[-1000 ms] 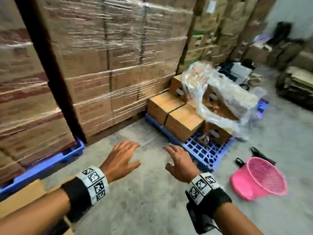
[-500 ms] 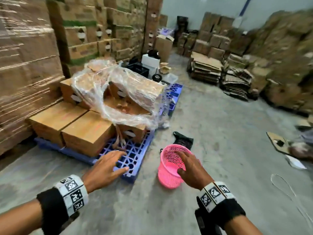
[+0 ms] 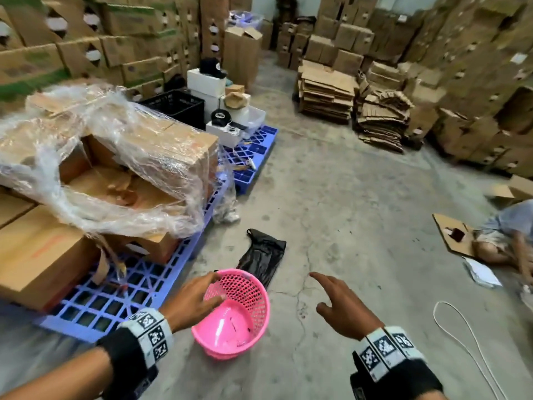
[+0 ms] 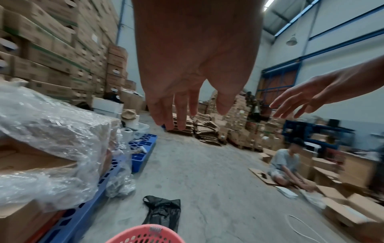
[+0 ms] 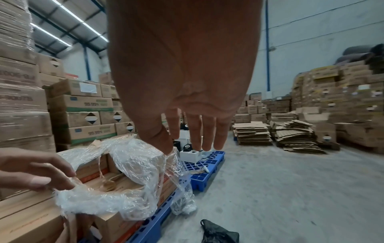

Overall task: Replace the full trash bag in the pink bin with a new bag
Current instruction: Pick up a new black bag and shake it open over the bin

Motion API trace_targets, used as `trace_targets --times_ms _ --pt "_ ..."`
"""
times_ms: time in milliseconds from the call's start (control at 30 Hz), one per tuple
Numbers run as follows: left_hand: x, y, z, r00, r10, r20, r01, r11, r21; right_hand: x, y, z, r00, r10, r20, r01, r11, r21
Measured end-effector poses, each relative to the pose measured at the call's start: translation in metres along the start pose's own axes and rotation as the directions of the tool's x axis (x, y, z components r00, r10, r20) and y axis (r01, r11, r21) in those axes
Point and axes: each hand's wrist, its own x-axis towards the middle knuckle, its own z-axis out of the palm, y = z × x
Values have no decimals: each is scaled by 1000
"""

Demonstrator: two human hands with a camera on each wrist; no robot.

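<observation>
On the concrete floor [image 3: 360, 197], just off the near corner of the blue pallet [image 3: 121, 295], the pink bin [image 3: 236, 313] lies tipped on its side, its mouth turned up toward the head camera, with only a few dark scraps inside. A black bag [image 3: 262, 255] lies flat on the floor just beyond its rim. From the head view the left hand [image 3: 193, 301] hangs over the bin's near edge, fingers spread and loose; whether they touch the rim cannot be told. The right hand [image 3: 343, 307] hovers apart over bare floor to the right, fingers straight, holding nothing. In the left wrist view only a sliver of the bin's rim shows, along with a person sitting [image 4: 284, 164] on flattened cardboard across the floor. The right wrist view misses the bin altogether, catching the bag and the plastic-wrapped boxes [image 5: 124, 177] on the pallet.
</observation>
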Motion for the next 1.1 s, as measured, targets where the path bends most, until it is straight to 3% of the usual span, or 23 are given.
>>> trace_targets --times_ms 200,300,433,567,733,833,900,1000,1100 --pt "89 51 49 968 -223 -116 205 967 -152 113 92 -67 984 -106 147 117 991 -67" --pt "122 64 73 900 -400 -176 345 897 -275 176 118 -84 952 -171 252 198 976 -88" --pt "180 66 105 814 -558 -161 470 796 -381 277 141 -91 890 -270 366 327 940 -102" --pt "239 63 122 738 -660 -143 569 722 -394 363 157 -89 843 -293 450 390 910 -138" --pt "293 59 150 598 -795 -98 713 584 -387 444 177 -79 741 -345 577 512 845 -153" --pt "325 50 181 504 -858 -98 781 501 -373 506 190 -50 674 -340 656 559 816 -151" --pt "345 36 201 462 -875 -144 797 480 -367 548 195 -17 665 -334 668 568 807 -162" --pt "377 -6 253 371 -898 -239 807 438 -396 619 213 71 605 -335 722 599 789 -136" --pt "402 -51 306 309 -903 -299 832 409 -374 675 238 161 569 -337 750 659 733 -170"
